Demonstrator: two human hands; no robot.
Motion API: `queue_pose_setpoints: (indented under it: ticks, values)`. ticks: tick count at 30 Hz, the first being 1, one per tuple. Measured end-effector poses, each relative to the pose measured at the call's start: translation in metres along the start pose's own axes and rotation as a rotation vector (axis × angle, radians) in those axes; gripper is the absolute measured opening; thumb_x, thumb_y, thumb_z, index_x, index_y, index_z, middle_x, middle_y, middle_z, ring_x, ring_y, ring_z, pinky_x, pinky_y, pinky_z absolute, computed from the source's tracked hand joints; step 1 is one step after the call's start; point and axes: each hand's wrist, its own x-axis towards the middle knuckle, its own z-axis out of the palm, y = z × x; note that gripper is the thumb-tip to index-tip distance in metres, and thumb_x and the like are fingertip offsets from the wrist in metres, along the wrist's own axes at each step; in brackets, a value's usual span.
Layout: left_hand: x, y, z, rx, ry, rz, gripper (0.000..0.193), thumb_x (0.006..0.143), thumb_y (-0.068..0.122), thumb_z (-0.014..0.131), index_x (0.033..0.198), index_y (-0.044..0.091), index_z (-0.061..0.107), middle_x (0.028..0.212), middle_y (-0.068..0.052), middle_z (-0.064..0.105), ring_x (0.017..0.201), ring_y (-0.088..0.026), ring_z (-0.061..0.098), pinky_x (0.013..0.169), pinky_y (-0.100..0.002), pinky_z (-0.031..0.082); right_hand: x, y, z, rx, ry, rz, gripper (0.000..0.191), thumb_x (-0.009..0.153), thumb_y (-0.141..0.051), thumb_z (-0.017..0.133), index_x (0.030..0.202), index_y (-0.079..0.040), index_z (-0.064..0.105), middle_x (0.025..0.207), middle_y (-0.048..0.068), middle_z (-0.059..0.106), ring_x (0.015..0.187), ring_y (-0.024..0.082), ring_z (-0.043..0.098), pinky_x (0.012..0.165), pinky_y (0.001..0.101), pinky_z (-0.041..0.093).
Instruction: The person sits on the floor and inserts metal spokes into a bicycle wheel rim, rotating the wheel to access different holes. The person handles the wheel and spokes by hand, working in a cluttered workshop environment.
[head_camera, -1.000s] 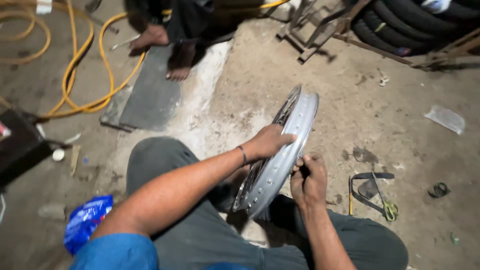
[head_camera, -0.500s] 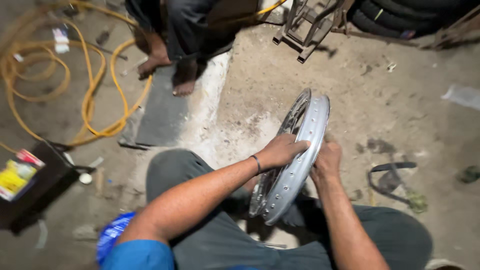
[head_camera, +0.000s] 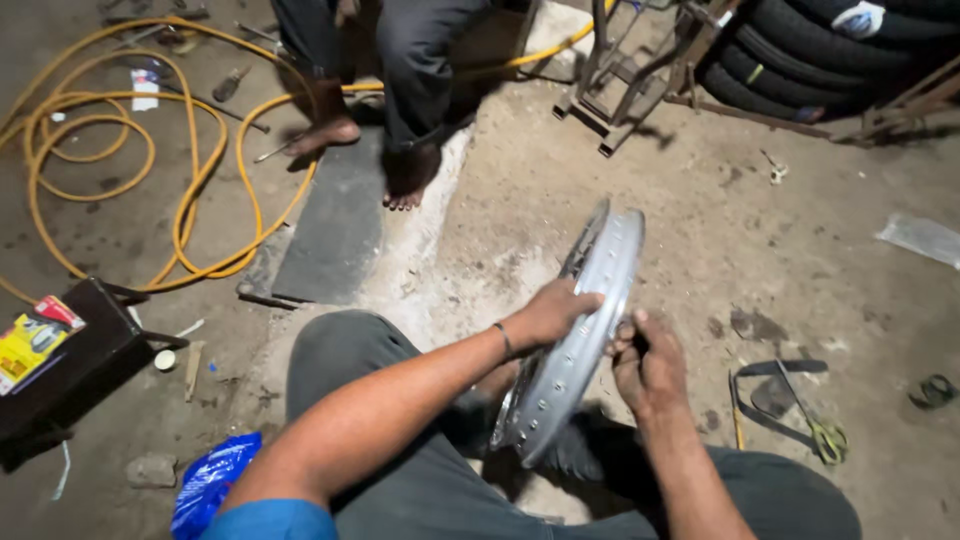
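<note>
Down on the dusty concrete floor (head_camera: 780, 260), a person sits with a silver spoked wheel rim (head_camera: 590, 320) standing upright on edge between their knees, tilted a bit away from them. The left hand (head_camera: 555, 312) is curled over the rim's left edge, fingers wrapped onto the metal, so it's gripping it. The right hand (head_camera: 648, 362) is pressed against the rim's right side with the fingers bent in tight, closed on the edge or something small there, hard to tell which. Off to the right on the floor lie scissors with green handles (head_camera: 822, 432) next to some black rubber strips (head_camera: 775, 395). A yellow hose (head_camera: 130, 140) coils at the far left, and another person's bare feet (head_camera: 405, 190) rest near a grey mat (head_camera: 335, 225). Tyres (head_camera: 800, 50) are stacked top right.
</note>
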Motion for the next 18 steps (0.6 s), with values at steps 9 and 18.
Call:
queue_pose_setpoints:
  ticks: [9, 18]
  values:
    - [0.022, -0.010, 0.024, 0.400, -0.071, 0.130, 0.053, 0.093, 0.049, 0.051, 0.099, 0.004, 0.078, 0.094, -0.025, 0.073, 0.086, -0.036, 0.069, 0.079, -0.046, 0.051, 0.008, 0.001, -0.007, -0.177, 0.124, -0.152, 0.011, 0.099, -0.012, 0.059, 0.102, -0.002, 0.064, 0.092, 0.008, 0.067, 0.078, 0.018, 0.065, 0.070, 0.0302, 0.055]
    - [0.011, -0.003, 0.003, 0.182, 0.082, -0.055, 0.050, 0.087, 0.046, 0.063, 0.088, -0.002, 0.076, 0.084, -0.021, 0.075, 0.080, -0.029, 0.073, 0.074, -0.041, 0.055, -0.040, 0.026, 0.000, 0.090, -0.115, -0.031, 0.007, 0.097, -0.011, 0.058, 0.103, -0.008, 0.058, 0.093, 0.007, 0.066, 0.086, 0.018, 0.065, 0.084, 0.0360, 0.055]
